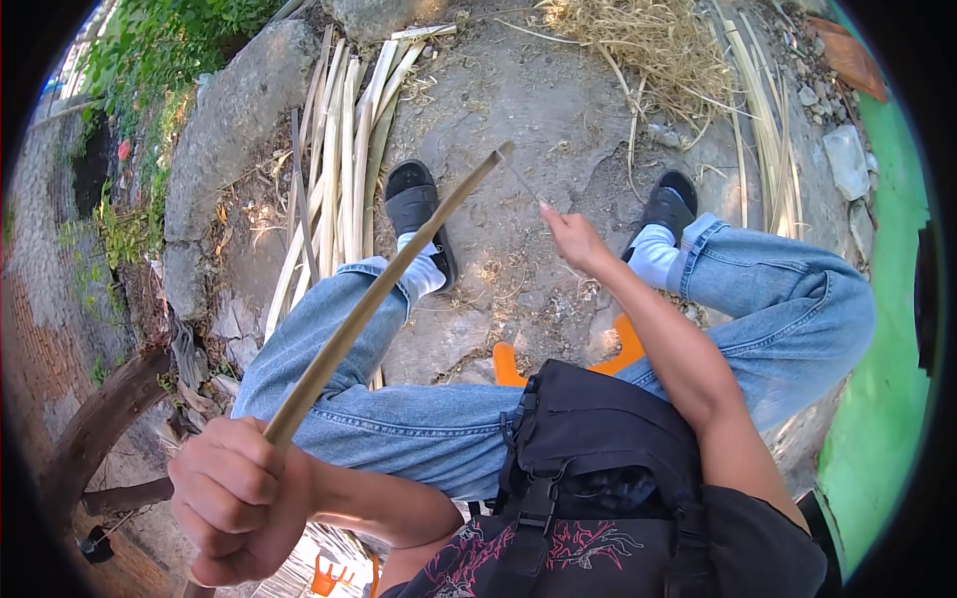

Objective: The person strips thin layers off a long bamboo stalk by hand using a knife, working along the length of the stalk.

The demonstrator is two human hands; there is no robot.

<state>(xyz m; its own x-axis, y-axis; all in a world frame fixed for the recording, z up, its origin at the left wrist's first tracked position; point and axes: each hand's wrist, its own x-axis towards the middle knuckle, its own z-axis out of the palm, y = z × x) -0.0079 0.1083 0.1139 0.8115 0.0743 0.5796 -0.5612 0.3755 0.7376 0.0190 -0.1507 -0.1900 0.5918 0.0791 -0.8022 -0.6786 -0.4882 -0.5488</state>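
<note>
My left hand [234,498] is closed in a fist round the lower part of a long, narrow bamboo strip [364,309]. The strip slants up and away to the right, passing over my left leg and foot. Out past my knees, my right hand [576,241] is closed round a knife [525,185]. Its thin grey blade points up and left, and the tip meets or lies very near the strip's far end. The knife's handle is hidden inside my fingers.
Pale split strips [344,149] lie piled beyond my left foot, with more strips [763,130] at the far right. Curly shavings [648,50] heap up at the back. An orange plastic seat [508,364] shows beneath me. A green wall [887,299] stands at right, concrete blocks [234,100] at left.
</note>
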